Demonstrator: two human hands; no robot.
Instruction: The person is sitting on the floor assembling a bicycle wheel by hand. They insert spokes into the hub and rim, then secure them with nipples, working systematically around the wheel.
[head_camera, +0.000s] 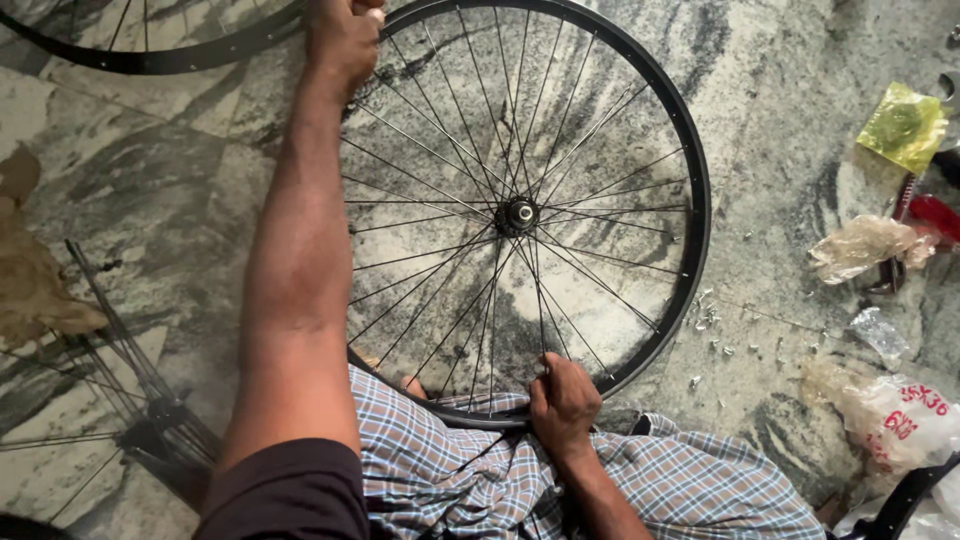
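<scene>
Grey marbled floor (780, 150) runs under everything. At far left lie a brown rag (30, 270) and a loose bundle of spokes (130, 380). Next, the left hand (342, 35) clasps the far edge of the wheel (660, 110), which rests on the checked cloth (450, 460) over the lap. The right hand (563, 402) pinches a spoke at the near rim. Further right lie small nipples (710, 318) and plastic bags (865, 245).
</scene>
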